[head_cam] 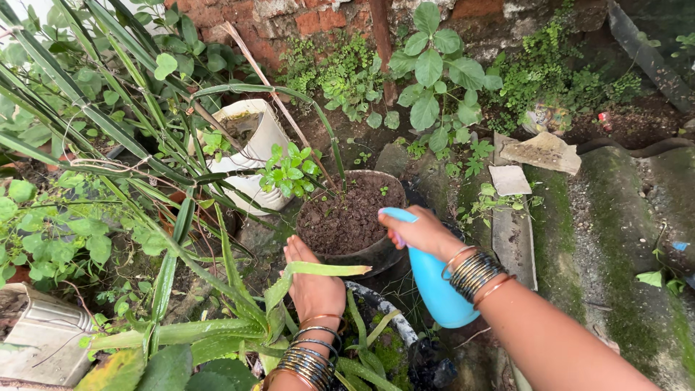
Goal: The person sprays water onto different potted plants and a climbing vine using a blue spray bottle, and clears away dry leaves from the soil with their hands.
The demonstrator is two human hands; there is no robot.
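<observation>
I look down through the head camera and see my right hand (422, 232) closed around the neck of a blue spray bottle (432, 279). The grip is wrapped tight on the top part, and the fat round body of the bottle hangs just below the grip, beside my wrist with its stack of bangles (474, 271). The blue nozzle sticks out past my fingers, toward a dark round pot (376, 252) full of brown soil (347, 217). The pot sits just in front of the grip, and the nozzle is right over its near rim. My left hand (311, 286) holds nothing. Its fingers lie flat and straight, and the fingertips touch the outer rim of the same pot, on the side away from the bottle. A long green leaf (318, 269) lies across the back of that hand. More bangles (308, 358) ring the left wrist. Between my two hands, a little below them, is a green plant with thick leaves (362, 347). Farther from the left grip, a white bucket (253, 156) lies tilted among long green leaves. Well past the pot stands a red brick wall (289, 18). Off beyond my right arm lies a mossy grey slab (622, 239).
</observation>
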